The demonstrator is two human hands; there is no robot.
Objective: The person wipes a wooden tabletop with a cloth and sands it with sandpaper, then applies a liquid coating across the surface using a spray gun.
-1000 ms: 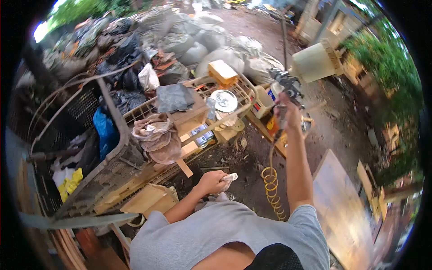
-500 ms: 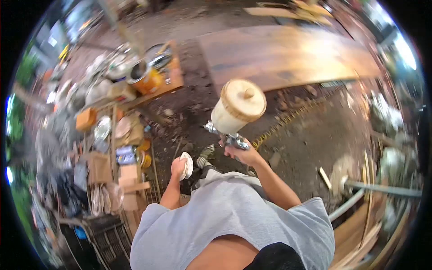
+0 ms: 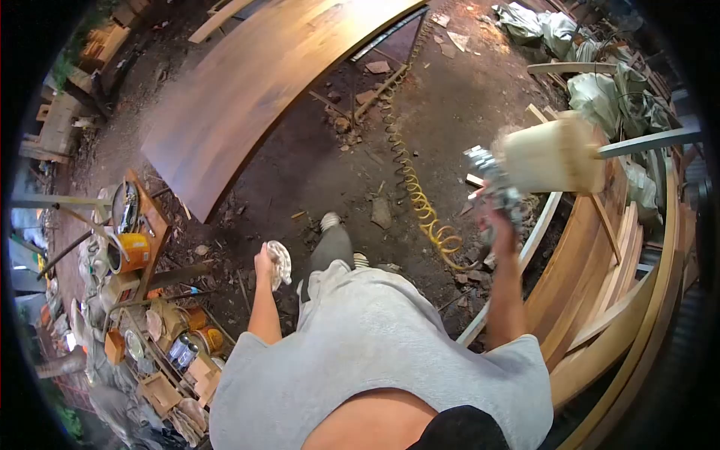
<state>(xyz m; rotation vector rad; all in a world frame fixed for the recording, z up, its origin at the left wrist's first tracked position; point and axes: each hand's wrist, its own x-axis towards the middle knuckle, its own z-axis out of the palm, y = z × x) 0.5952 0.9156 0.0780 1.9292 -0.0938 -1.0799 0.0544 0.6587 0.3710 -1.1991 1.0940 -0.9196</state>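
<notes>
My right hand (image 3: 501,229), blurred by motion, is wrapped round the handle of a spray gun (image 3: 504,196) out to the right. The gun's large cream-coloured paint cup (image 3: 544,157) lies tipped on its side, lid end to the right. A crumpled white rag (image 3: 280,265) is closed in my left hand (image 3: 263,264), low on the left beside my leg. Across the upper left stretches a broad brown wooden panel (image 3: 255,97), its surface shiny in places; neither hand touches it.
A coiled yellow air hose (image 3: 420,202) lies on the dirt floor (image 3: 330,157). Stacked boards (image 3: 581,262) and a grey rail (image 3: 652,141) stand on the right. An orange can (image 3: 129,253) sits left, above shelves with cans (image 3: 182,351) and wooden boxes.
My view has turned right, so the panel now lies to the upper left. My right hand has swung the spray gun rightward, tipping its cup over. The rag stays in my left hand.
</notes>
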